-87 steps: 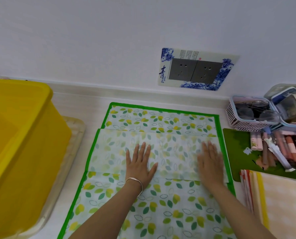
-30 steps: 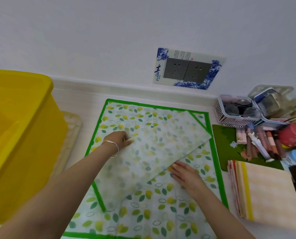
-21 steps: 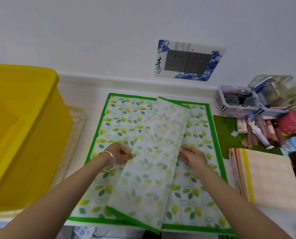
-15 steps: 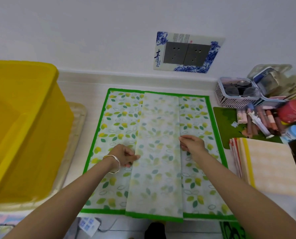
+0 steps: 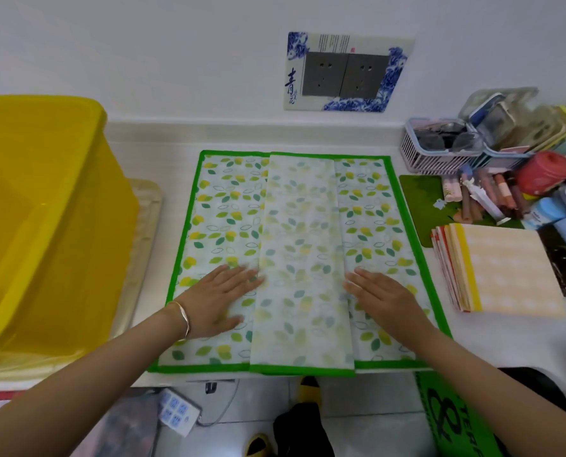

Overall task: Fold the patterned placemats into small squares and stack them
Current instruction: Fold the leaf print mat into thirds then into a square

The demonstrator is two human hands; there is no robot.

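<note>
My left hand [image 5: 219,296] wears one item — a thin, smooth metal bangle [image 5: 183,316] at the wrist, pale with a warm sheen. My right hand [image 5: 379,293] and both forearms [image 5: 77,374] show bare. Below: yellow slippers [image 5: 309,389], dark trouser leg [image 5: 303,430].

Light is coming in bright, flat and diffuse; the source is not showing in frame. Only faint, soft shadows are sitting just under the fingers [image 5: 242,273]. The placemat [image 5: 301,225] print between the fingertips is reading fairly sharp. Far right of the fingers, the clutter [image 5: 519,133] is smearing with blur. Far left, the yellow bin [image 5: 54,225] is bulging from wide-angle distortion and catching a small glare spot. Below the fingers, the floor [image 5: 367,407] is rendering dimmer and soft.
</note>
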